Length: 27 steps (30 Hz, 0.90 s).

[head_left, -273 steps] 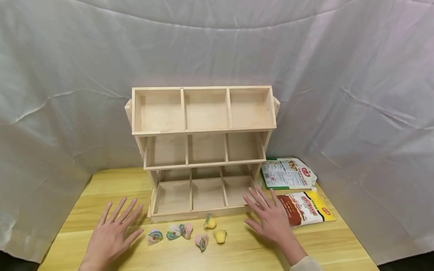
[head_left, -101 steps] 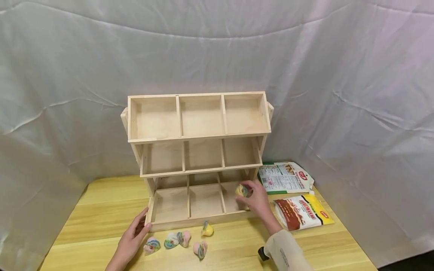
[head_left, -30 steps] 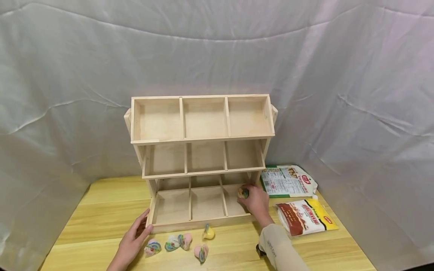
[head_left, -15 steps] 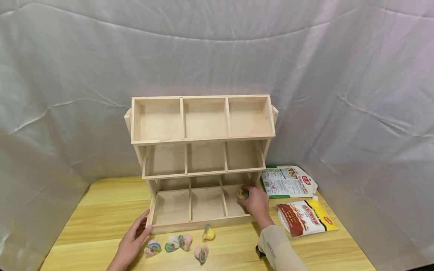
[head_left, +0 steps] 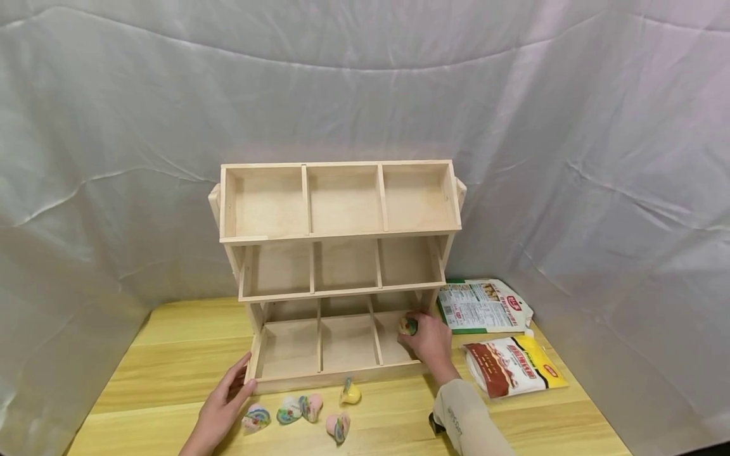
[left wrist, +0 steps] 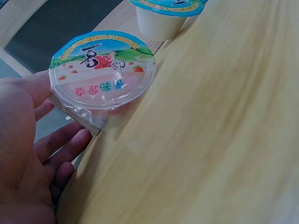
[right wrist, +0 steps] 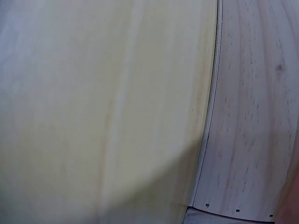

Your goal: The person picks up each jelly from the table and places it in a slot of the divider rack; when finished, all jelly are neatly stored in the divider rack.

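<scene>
Our right hand (head_left: 431, 343) pinches a cup (head_left: 407, 326) in the rack's (head_left: 342, 292) bottom-right compartment, at five o'clock; our left hand (head_left: 219, 406), fingers bent, grips the rack's corner at seven. Five more cups (head_left: 339, 427) lie toward six, two packets (head_left: 516, 367) toward four.

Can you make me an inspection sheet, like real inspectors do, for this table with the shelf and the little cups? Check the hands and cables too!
Surface: table, wood-look, under everything.
Job's things: wooden shelf, three tiers of three compartments; in front of it, a yellow cup, a white cup and three pink cups.
Clutter: green-and-white packet and brown-and-yellow packet, right of the shelf.
Hands: left hand holds the shelf's bottom left corner; right hand pinches another cup at the bottom right compartment.
Cables: nothing seen.
Surroundings: grey cloth, behind and on both sides.
</scene>
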Available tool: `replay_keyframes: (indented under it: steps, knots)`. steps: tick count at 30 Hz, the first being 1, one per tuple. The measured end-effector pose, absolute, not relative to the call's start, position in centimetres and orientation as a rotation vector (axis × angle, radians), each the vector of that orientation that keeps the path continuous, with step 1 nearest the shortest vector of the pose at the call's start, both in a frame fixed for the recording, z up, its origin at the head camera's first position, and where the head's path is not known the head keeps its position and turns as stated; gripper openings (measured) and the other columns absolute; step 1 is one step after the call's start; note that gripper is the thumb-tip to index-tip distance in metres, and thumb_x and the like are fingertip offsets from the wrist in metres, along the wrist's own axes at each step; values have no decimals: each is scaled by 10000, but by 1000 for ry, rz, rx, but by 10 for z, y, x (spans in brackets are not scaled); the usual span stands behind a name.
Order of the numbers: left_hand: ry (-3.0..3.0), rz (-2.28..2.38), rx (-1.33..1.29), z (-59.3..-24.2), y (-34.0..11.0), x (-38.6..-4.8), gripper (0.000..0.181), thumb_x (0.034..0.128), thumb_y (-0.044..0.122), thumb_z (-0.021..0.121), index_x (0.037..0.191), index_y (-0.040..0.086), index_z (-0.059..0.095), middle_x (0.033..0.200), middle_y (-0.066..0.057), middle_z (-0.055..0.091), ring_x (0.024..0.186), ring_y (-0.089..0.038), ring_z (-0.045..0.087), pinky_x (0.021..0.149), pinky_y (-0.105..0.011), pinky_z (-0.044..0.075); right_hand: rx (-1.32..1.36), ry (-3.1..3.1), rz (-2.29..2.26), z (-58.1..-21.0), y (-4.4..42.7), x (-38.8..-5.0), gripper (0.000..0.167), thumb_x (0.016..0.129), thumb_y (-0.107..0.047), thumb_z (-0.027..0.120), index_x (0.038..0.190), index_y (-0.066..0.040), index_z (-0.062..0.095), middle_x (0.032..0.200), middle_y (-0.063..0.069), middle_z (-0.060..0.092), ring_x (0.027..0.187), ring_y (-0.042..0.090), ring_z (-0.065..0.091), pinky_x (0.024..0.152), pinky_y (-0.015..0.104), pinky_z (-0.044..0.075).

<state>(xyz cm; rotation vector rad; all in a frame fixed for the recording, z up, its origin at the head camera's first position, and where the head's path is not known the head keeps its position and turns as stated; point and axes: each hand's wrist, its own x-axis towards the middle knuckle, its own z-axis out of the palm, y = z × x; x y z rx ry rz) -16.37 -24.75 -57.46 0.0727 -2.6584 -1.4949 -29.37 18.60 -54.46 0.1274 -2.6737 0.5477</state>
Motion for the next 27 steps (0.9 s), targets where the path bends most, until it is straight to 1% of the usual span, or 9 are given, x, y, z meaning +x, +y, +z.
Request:
replay_keyframes:
  steps: [6,10,15,18,20,22,25,27]
  knots:
    - [-2658,-1505,71,-575,-250,-163,592,1072,387,576,1613,242,382,1456,-128,599,1120,33,571,927,-234,509,131,-2665,564,-542,184,-293,507,640,-402,985,1073,-211,803,1026,63,779,810,294,720,600,445,511]
    - [-2643,-1489,51,-575,-250,-164,586,1073,371,579,1608,222,392,1446,-146,605,1120,24,575,919,-230,511,177,-2641,593,-542,185,-295,517,634,-392,989,1077,-201,802,1036,73,777,823,294,722,608,460,514]
    - [-2621,-1471,12,-577,-249,-165,578,1071,337,591,1601,199,407,1431,-153,617,1126,22,578,936,-235,506,213,-2602,685,-541,189,-294,537,631,-352,1002,1097,-180,798,1098,89,769,894,304,726,672,505,547]
    - [-2621,-1473,19,-579,-249,-164,577,1068,337,596,1599,207,410,1428,-139,620,1116,46,568,942,-236,502,239,-2586,755,-536,186,-288,515,658,-300,997,1106,-150,792,1132,119,739,933,317,708,722,510,562]
    - [-2622,-1477,25,-579,-250,-164,578,1068,344,595,1600,212,409,1429,-137,619,1113,52,565,942,-238,502,276,-2576,814,-531,181,-281,476,690,-249,982,1104,-121,785,1082,149,719,867,295,689,702,474,559]
    - [-2625,-1481,28,-579,-250,-163,582,1068,354,593,1601,217,405,1431,-135,617,1117,48,565,942,-239,503,322,-2569,879,-525,172,-272,438,724,-201,962,1108,-99,776,1042,153,703,799,243,660,674,391,549]
    - [-2630,-1486,24,-579,-250,-163,584,1069,363,589,1604,222,400,1433,-133,616,1126,35,570,941,-237,506,415,-2564,1014,-518,157,-253,396,782,-150,918,1140,-85,762,1037,135,704,725,167,635,623,270,523]
    - [-2631,-1488,20,-578,-250,-162,584,1071,362,586,1605,222,398,1431,-131,616,1129,29,571,940,-237,508,470,-2572,1084,-514,147,-238,364,825,-166,886,1157,-96,755,1072,107,716,745,132,644,628,226,521]
